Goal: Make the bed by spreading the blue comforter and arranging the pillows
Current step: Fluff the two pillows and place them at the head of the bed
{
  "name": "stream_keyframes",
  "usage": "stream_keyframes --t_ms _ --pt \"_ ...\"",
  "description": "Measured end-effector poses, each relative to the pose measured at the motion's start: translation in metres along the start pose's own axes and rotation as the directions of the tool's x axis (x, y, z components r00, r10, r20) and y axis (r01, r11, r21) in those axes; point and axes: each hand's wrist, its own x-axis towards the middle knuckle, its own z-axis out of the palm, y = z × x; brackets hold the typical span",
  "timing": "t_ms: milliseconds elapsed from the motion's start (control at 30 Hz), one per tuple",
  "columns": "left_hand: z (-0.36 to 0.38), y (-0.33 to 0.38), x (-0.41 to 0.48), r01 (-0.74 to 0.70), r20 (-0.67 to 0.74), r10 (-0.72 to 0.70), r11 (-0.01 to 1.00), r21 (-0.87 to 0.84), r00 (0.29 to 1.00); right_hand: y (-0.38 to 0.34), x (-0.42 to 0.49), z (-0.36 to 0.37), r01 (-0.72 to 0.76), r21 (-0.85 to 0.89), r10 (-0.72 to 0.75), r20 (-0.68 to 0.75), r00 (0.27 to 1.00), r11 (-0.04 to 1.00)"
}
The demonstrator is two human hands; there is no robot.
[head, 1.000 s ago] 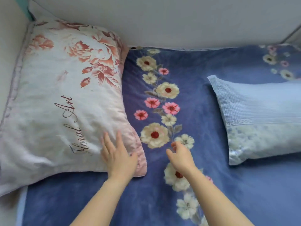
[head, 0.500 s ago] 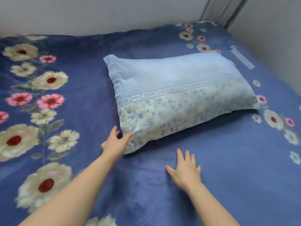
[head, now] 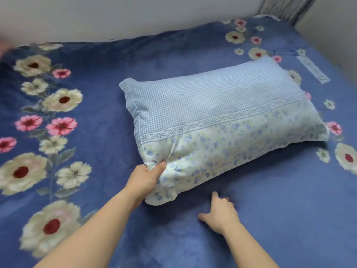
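Observation:
A light blue pillow (head: 222, 120), checked on its far half and flowered on its near half, lies on the blue comforter (head: 108, 74), which is spread flat with rows of cream and pink flowers. My left hand (head: 145, 177) grips the pillow's near left corner, thumb pressed into the fabric, which bunches there. My right hand (head: 220, 211) rests on the comforter just in front of the pillow, fingers stretched toward its near edge and partly under its shadow. The white and pink pillow is out of view, save for a blur at the far left edge.
Pale walls (head: 135, 14) close the bed in at the back and on the right. A grey curtain (head: 286, 6) hangs in the far right corner. A white label (head: 313, 69) is sewn on the comforter beyond the pillow.
My view swung right from the white and pink pillow to the blue one. My left hand left that pillow and took hold of the blue pillow's corner. My right hand settled on the comforter.

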Motion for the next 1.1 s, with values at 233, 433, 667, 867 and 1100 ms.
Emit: stream_keyframes --t_ms 233,433,667,867,1100 --pt "-0.034 0.014 -0.114 0.046 0.146 -0.025 0.988 -0.146 0.989 0.007 -0.078 -0.072 -0.175 0.924 -0.281 0.078 0.956 -0.34" --pt "-0.105 0.008 -0.215 0.098 0.24 -0.036 0.963 -0.252 0.97 -0.057 -0.146 -0.098 -0.181 0.88 0.002 0.202 0.979 -0.439" --pt "-0.215 -0.004 -0.295 0.23 -0.038 -0.288 0.832 -0.504 0.957 -0.176 -0.251 -0.13 -0.137 0.939 -0.039 0.132 0.991 -0.315" --pt "-0.298 -0.045 -0.352 0.018 -0.421 -0.345 0.79 -0.612 0.839 -0.281 -0.343 -0.108 -0.087 0.992 -0.209 0.067 0.976 -0.087" --pt "-0.323 -0.13 -0.42 -0.101 -0.378 -0.438 0.535 -0.839 0.816 -0.307 -0.395 -0.07 0.059 0.997 -0.52 -0.022 0.854 0.056"
